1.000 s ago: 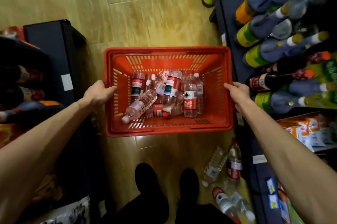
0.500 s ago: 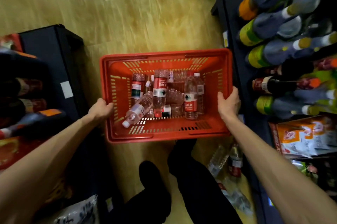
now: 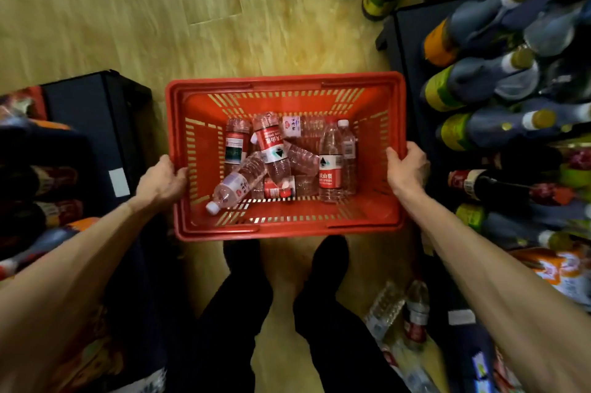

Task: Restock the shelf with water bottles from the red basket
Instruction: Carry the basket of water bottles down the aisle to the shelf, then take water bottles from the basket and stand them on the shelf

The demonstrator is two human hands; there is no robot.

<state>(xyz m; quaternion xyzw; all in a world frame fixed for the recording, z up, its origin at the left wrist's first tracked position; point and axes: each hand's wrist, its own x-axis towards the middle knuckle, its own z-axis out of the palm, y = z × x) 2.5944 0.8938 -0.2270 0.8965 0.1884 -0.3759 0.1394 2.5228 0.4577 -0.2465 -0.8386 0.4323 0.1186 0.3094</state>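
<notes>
- Two dark-trousered legs (image 3: 243, 312) stand side by side under the near rim; half a second ago one stepped forward.
- A few loose bottles (image 3: 412, 312) lie on the floor by the right leg.
- The left hand (image 3: 161, 183) grips the red basket (image 3: 281, 226) at its left rim, the right hand (image 3: 407, 167) curls over the right rim, both placed as before.
- Water bottles (image 3: 331, 162) lie jumbled inside; some have shifted.
- Shelves crowd both sides: the left shelf (image 3: 92, 111) and the right shelf (image 3: 412, 40) of bottles.
- Beyond lies open wooden floor (image 3: 160, 8).
</notes>
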